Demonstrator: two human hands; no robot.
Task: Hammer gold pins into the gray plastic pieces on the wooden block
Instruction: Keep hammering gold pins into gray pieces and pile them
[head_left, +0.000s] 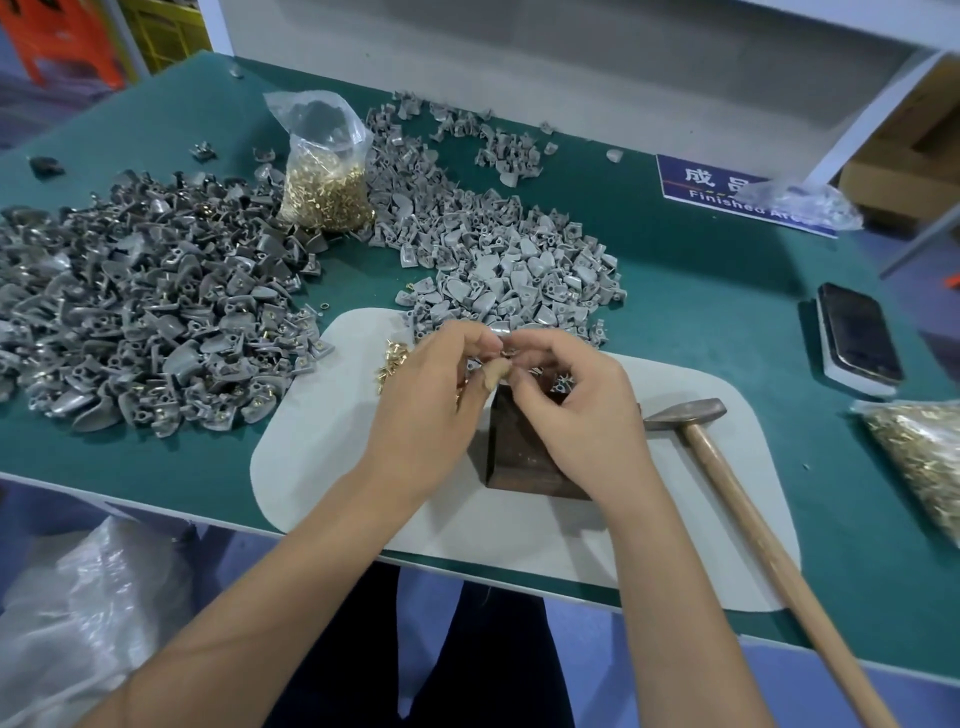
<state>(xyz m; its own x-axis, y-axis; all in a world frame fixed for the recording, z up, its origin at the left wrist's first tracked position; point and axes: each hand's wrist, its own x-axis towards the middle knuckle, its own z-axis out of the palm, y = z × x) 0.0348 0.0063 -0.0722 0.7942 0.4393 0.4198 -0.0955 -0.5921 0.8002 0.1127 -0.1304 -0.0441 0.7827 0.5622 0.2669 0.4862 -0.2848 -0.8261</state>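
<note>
A dark wooden block (524, 457) stands on a pale grey mat (332, 431) in front of me. Both hands meet just above its far end. My left hand (431, 400) pinches a small gray plastic piece (500, 332) between thumb and fingers. My right hand (566, 395) has its fingertips curled in against that same piece; whether it pinches a pin is hidden. Loose gold pins (389, 364) lie on the mat left of my left hand. The hammer (727, 467) lies free on the mat to the right, head beside the block.
A big heap of darker gray pieces with pins (145, 322) fills the left of the green table. A lighter heap (509, 270) lies behind the mat. A bag of gold pins (324, 171) stands at the back, another bag (924, 457) at right, a phone (857, 338) beyond it.
</note>
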